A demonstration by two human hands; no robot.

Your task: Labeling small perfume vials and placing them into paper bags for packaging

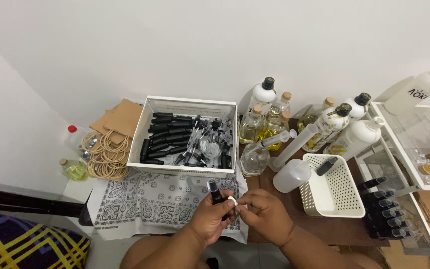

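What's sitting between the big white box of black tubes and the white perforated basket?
In the head view, between the white box and the perforated basket stand a squat clear glass bottle with a syringe in it, and a frosted plastic bottle.

small white label [232, 201] at fingertips, brown paper bags [121, 118] far left

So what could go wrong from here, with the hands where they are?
The left hand holds a small black spray bottle upright while the right hand pinches a small white piece against it; that piece could slip or sit crooked. An elbow swing might topple the glass bottle with a syringe nearby.
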